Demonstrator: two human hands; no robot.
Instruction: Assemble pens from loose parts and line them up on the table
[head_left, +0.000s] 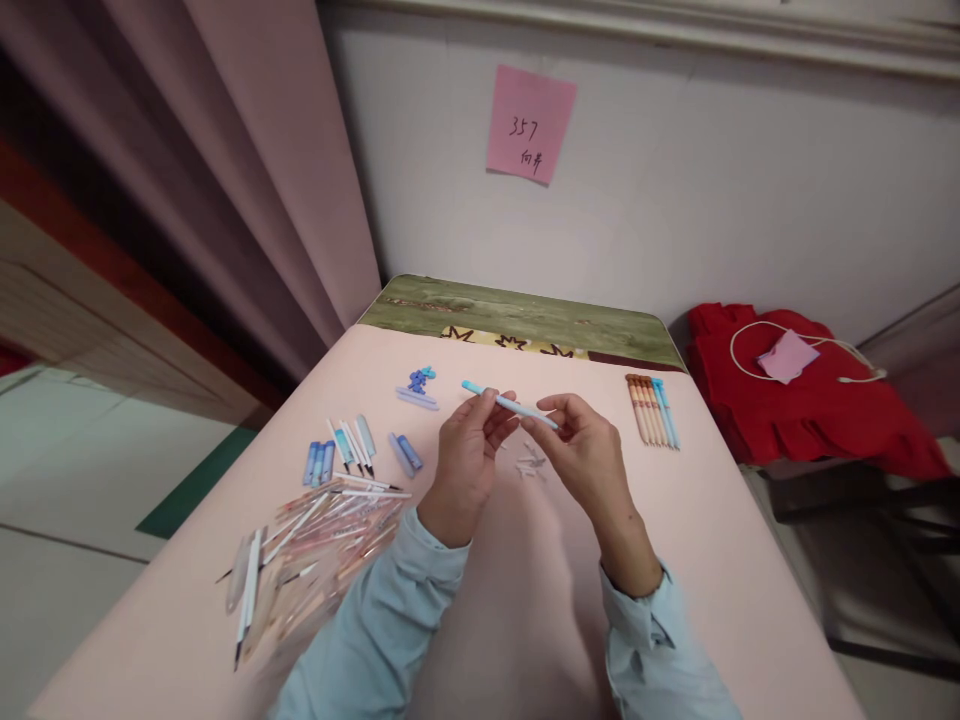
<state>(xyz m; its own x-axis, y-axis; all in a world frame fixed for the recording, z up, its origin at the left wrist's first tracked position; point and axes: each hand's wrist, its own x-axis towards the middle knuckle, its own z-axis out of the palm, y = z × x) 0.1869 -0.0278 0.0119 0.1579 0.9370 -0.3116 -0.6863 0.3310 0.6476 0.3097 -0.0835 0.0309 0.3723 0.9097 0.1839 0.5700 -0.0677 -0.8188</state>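
Both my hands hold one light blue pen (504, 401) above the middle of the pink table (720, 540). My left hand (466, 462) pinches the pen's barrel near its middle. My right hand (586, 458) pinches the end nearest it. The pen lies almost level, its far end pointing up and left. Some small clear parts (531, 462) lie on the table just under my hands.
A heap of pen refills and wrappers (315, 545) lies front left. Blue pen caps and barrels (341, 450) sit behind the heap, with a small blue figure (420, 385) further back. A row of finished pens (652, 410) lies at the right. A red cloth (810, 400) covers a chair beside the table.
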